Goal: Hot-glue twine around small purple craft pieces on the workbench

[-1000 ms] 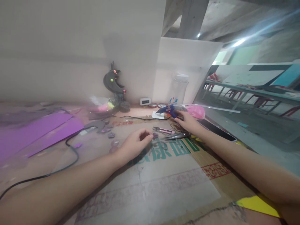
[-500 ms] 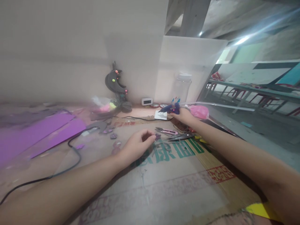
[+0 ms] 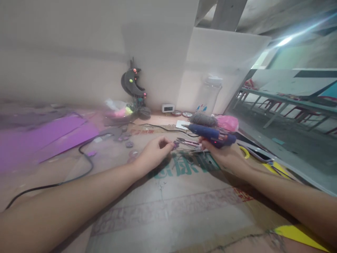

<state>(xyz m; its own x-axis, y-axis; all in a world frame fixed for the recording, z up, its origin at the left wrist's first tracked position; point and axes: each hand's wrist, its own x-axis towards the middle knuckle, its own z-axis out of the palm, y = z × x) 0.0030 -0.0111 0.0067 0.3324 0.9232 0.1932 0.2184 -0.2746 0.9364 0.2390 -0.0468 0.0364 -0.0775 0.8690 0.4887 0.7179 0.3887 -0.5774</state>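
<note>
My right hand is wrapped round a blue hot glue gun, its nozzle pointing left and a small red light on its body. The gun is held above the cardboard. To the left, my left hand is closed in a pinch on a small purple piece, whose exact shape is blurred. Between the hands lies a slim pink-handled tool, partly hidden by the right hand. Just beyond the nozzle is a small white card.
Purple sheets and a black cord lie left. At the wall stand a dark crescent moon ornament, a small digital clock and a clear bottle. Grey yarn and a pink bag sit right. Printed cardboard covers the table.
My right hand has lifted the glue gun from near the white card and brought it back toward me, to the right. My left hand keeps its pinch in nearly the same place.
</note>
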